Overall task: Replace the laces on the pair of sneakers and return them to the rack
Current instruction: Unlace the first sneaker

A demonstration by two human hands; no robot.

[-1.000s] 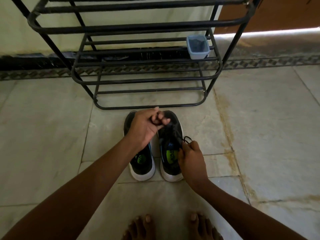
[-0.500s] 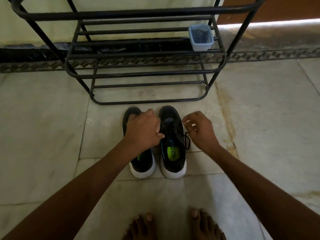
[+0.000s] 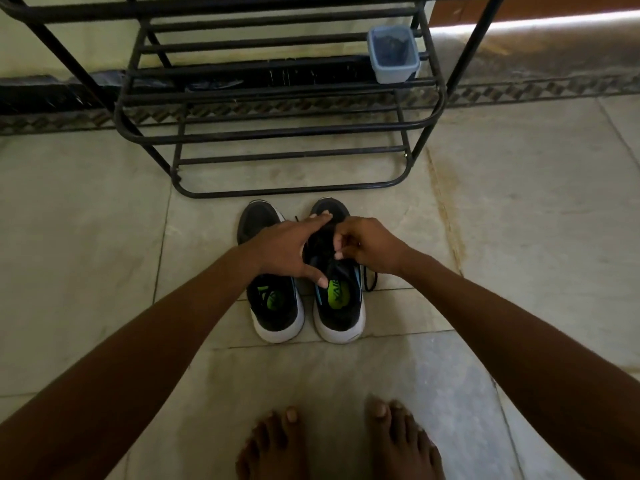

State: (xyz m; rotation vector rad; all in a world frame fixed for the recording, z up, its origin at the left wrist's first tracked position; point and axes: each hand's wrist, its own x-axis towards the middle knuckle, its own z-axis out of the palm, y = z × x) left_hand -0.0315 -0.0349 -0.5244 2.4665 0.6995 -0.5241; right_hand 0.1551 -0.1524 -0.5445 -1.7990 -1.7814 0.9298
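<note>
Two black sneakers with white soles and green insoles stand side by side on the floor, toes toward the rack: the left sneaker (image 3: 273,308) and the right sneaker (image 3: 341,306). My left hand (image 3: 289,251) spans the right sneaker's lacing area, forefinger stretched toward the toe, thumb at the tongue. My right hand (image 3: 363,245) pinches the black lace (image 3: 371,280) over the eyelets with curled fingers. A loose loop of lace hangs off that shoe's right side.
The black metal shoe rack (image 3: 277,133) stands just beyond the sneakers against the wall. A small pale-blue plastic container (image 3: 393,55) sits on a rack shelf at the right. My bare feet (image 3: 339,441) stand on the tiled floor below the sneakers.
My right hand has moved left from beside the right sneaker onto its laces. My left hand has opened out from a curled grip and now spreads over the shoe.
</note>
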